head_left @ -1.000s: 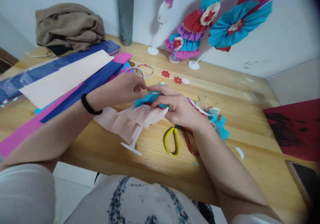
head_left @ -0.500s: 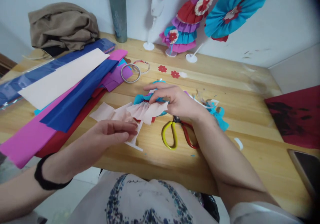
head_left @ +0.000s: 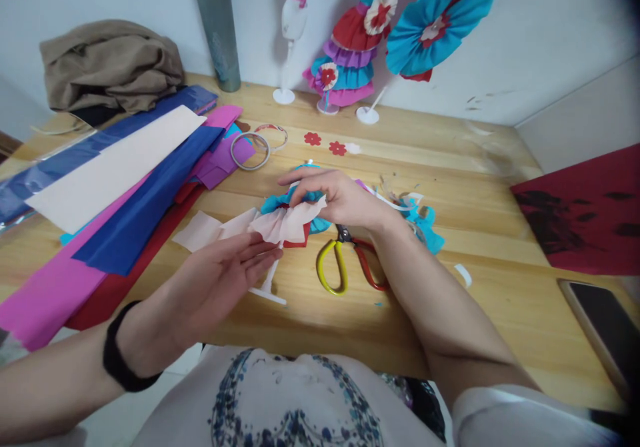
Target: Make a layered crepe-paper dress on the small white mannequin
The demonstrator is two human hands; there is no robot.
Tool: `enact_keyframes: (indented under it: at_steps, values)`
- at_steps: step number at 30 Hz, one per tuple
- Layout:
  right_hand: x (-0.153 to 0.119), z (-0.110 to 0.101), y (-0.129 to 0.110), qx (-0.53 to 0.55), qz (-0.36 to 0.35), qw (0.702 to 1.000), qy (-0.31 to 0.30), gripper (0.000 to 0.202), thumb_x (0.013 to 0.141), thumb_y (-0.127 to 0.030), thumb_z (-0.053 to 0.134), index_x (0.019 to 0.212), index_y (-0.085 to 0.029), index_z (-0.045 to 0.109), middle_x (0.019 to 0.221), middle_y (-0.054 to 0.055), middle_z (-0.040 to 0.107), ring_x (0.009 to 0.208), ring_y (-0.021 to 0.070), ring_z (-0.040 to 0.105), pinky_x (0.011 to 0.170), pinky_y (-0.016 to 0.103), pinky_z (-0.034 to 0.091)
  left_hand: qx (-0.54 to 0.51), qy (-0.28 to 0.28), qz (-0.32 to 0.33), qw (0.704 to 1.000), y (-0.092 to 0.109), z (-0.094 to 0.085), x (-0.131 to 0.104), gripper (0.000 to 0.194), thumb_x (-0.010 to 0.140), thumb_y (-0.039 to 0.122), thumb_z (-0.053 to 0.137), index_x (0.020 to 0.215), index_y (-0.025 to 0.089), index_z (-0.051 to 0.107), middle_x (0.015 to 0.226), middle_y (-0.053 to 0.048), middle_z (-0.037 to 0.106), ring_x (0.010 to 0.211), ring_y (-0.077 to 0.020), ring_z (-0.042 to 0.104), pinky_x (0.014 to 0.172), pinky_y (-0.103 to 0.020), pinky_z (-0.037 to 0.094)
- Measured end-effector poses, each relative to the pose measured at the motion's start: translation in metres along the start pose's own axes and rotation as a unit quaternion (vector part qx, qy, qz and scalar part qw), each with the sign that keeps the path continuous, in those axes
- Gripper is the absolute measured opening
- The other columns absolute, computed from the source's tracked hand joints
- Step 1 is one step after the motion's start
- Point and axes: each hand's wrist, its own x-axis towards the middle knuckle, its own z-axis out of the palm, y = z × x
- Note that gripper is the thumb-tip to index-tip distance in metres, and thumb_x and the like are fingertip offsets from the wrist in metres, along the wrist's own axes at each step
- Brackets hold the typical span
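A pale pink pleated crepe paper strip [head_left: 285, 224] lies across a small figure dressed in blue crepe paper [head_left: 276, 202] and red paper. My right hand [head_left: 337, 197] is over the figure, its fingers bent down on the gathered paper; the thumb is hidden. My left hand [head_left: 215, 277] is palm up with its fingers stretched out, the fingertips at the strip's lower edge. The figure's white stand [head_left: 270, 277] shows beside those fingertips, lying on its side. Scissors [head_left: 344, 260] with one yellow and one red handle lie under my right wrist.
Coloured crepe paper sheets [head_left: 120, 167] are piled on the left. Tape rolls [head_left: 250, 151] and red paper flowers [head_left: 313, 139] lie behind the figure. A bottle [head_left: 216, 34] and dressed stand figures [head_left: 350, 54] line the wall. Blue scraps [head_left: 425, 227] and a phone [head_left: 600, 327] are on the right.
My left hand has moved in to the right, turned palm up and straightened its fingers under the strip's edge. My right hand stays on the figure. The view has shifted slightly.
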Motion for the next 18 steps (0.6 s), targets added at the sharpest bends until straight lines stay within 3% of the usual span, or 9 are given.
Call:
enact_keyframes:
  at_steps: [7, 14, 18]
  values:
    - [-0.004, -0.01, 0.0, 0.022, -0.014, 0.999, -0.037, 0.012, 0.08, -0.014, 0.07, 0.087, -0.022, 0.075, 0.129, 0.009, 0.071, 0.115, 0.0214, 0.069, 0.099, 0.034, 0.054, -0.051, -0.056, -0.001, 0.997, -0.011, 0.008, 0.006, 0.017, 0.093, 0.022, 0.054, 0.1, 0.018, 0.069, 0.115, -0.009, 0.071, 0.119, -0.0199, 0.065, 0.111, -0.035, 0.051]
    - [-0.011, -0.028, -0.005, 0.047, -0.004, 0.993, -0.111, 0.028, 0.08, -0.014, 0.07, 0.106, -0.021, 0.077, 0.134, 0.01, 0.068, 0.123, 0.0199, 0.066, 0.104, 0.033, 0.052, -0.106, 0.037, -0.031, 0.993, -0.012, 0.026, 0.005, 0.026, 0.097, 0.018, 0.043, 0.077, 0.017, 0.061, 0.095, -0.007, 0.068, 0.099, -0.0168, 0.067, 0.114, -0.039, 0.046]
    - [-0.02, -0.043, -0.006, 0.103, 0.002, 0.983, -0.151, 0.037, 0.08, -0.008, 0.071, 0.113, -0.025, 0.076, 0.139, 0.008, 0.066, 0.132, 0.0189, 0.059, 0.11, 0.034, 0.047, -0.11, 0.047, -0.024, 0.993, -0.01, 0.03, 0.005, 0.027, 0.095, 0.017, 0.045, 0.074, 0.017, 0.06, 0.089, -0.005, 0.067, 0.09, -0.015, 0.066, 0.112, -0.037, 0.047]
